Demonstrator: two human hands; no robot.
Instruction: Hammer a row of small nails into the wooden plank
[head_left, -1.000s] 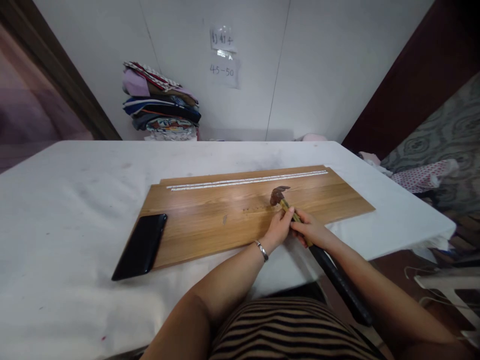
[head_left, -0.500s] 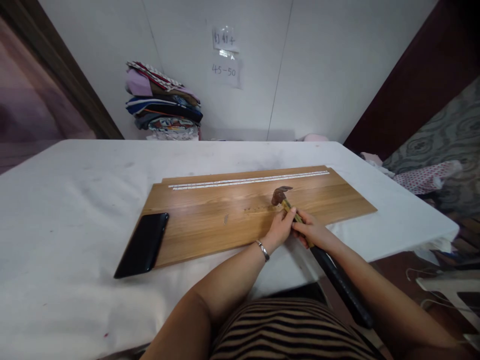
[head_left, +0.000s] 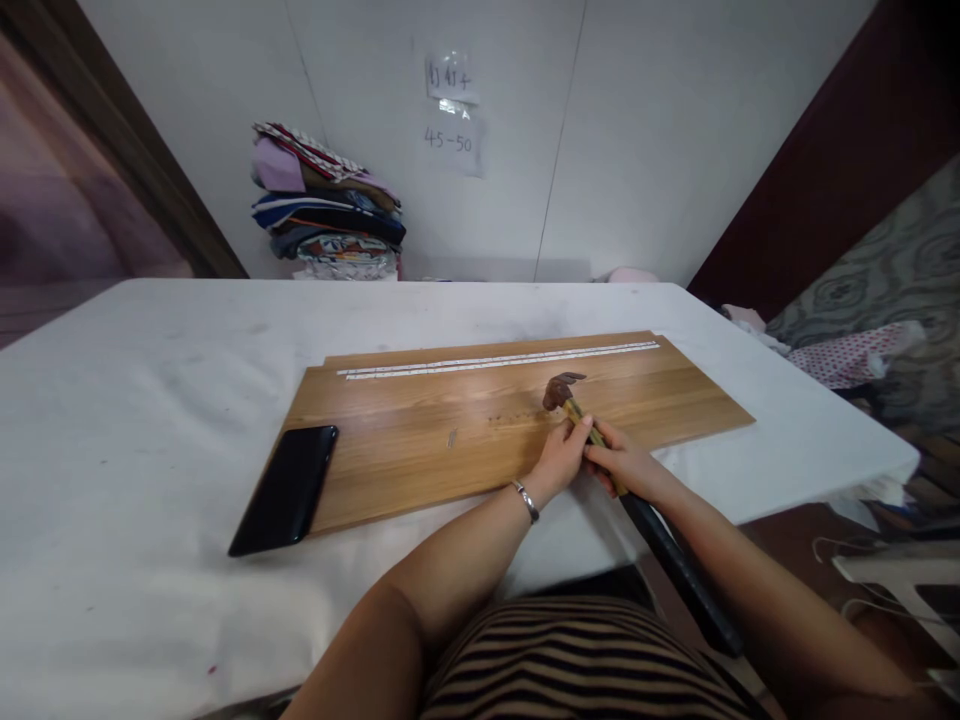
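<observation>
A claw hammer point(head_left: 654, 540) with a rusty head and a black grip slants across the near edge of a wooden board point(head_left: 405, 470). My left hand point(head_left: 562, 455) is closed on its handle just below the head. Right behind it, my right hand point(head_left: 624, 462) wraps the same handle, the two hands touching. The hammer head lies over the board. Left of it, a row of small dark marks or nail heads point(head_left: 514, 417) runs along the wood; I cannot tell which. A few thin nails point(head_left: 451, 438) lie loose farther left.
Two white measuring strips point(head_left: 495, 361) run along the board's far side. A black phone point(head_left: 285, 490) lies over its left end. The board rests on a white-covered table point(head_left: 150, 420). Folded cloth point(head_left: 330, 205) is stacked at the back, below a wall with paper signs point(head_left: 452, 115).
</observation>
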